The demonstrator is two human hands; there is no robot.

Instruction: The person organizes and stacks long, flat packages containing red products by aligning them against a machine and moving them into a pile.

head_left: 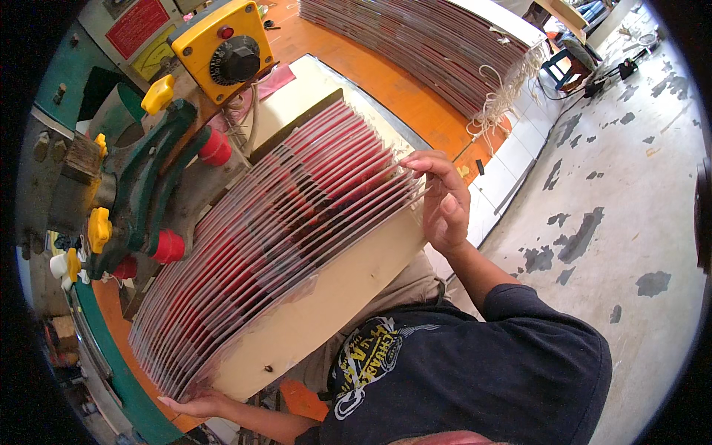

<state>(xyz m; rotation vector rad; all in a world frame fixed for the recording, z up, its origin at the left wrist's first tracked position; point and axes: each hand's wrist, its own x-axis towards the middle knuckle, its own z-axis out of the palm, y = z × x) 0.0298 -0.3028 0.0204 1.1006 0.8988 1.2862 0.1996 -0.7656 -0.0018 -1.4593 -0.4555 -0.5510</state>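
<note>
A thick fanned stack of thin sheets (282, 237) with pale edges and red and dark printing spans the middle of the head view. Along its near side lies a cream-coloured board face (334, 297) with a small dark spot low down. At the stack's far right corner, my right hand (445, 204) has its fingertips bent over the sheet ends, thumb raised apart. My left hand (200, 406) grips the lower left corner from below, its fingers pointing left; part of it is hidden by the stack. Between both hands the stack is held at a slant.
Close on the left stands a green machine (141, 193) with yellow knobs, red rollers (169, 246) and a yellow control box (226, 55) with a black dial. Behind, an orange table (378, 67) carries another long stack of sheets (423, 44) with loose strings. Stained floor lies at right.
</note>
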